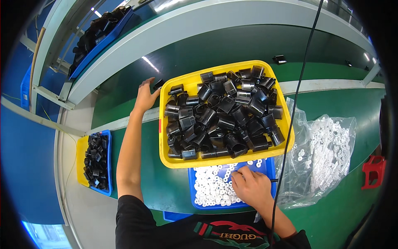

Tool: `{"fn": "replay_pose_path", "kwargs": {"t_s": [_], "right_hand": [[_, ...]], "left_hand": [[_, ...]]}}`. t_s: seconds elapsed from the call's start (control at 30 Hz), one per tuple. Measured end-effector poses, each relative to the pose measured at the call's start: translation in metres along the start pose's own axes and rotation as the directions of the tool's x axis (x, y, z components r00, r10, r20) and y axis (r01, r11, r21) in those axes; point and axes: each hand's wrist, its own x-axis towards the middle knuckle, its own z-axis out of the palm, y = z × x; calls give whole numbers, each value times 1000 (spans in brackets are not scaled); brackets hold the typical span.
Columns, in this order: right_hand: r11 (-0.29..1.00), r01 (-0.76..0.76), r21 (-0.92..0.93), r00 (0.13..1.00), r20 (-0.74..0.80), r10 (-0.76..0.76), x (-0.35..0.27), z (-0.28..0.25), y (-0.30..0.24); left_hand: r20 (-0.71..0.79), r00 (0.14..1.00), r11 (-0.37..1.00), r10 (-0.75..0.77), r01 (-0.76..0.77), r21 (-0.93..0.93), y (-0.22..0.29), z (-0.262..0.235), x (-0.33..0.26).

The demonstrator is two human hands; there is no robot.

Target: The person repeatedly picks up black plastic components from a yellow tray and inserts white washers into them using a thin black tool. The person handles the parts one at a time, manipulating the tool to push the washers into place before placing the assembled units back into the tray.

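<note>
My left hand (146, 97) reaches past the left rim of a yellow tray (226, 162), fingers apart. Close to its fingertips, on the dark green surface, lies a small black piece (158, 84). The yellow tray is heaped with glossy black tubular plastic parts (226, 104). My right hand (252, 186) is closed over a blue tray (270, 168) of small white rings (211, 186). From that hand a thin dark rod (274, 180) sticks out to the right; the rest of it is hidden in the fingers. The yellow tray covers the blue tray's far edge.
A clear plastic bag (331, 145) of white rings lies at right. A black cable (304, 62) hangs across the view. Black parts fill a yellow-and-blue bin (108, 164) at left and a blue tray (101, 45) at upper left. A red stool (373, 172) stands far right.
</note>
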Motion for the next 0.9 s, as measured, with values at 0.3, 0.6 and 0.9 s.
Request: {"fn": "replay_pose_path", "kwargs": {"t_s": [0.3,0.6,0.9], "right_hand": [[1000,-16,21,999,48,15,-1,-2,1],[997,-36,67,998,45,33,1,-8,-1],[986,-26,162,1000,-6,27,7,-15,1]], "left_hand": [[177,969,984,171,-159,-80,126,-61,-61],[327,939,967,105,-20,-252,147,-77,-77],[322,943,959,89,6,-283,147,-80,-81]]}}
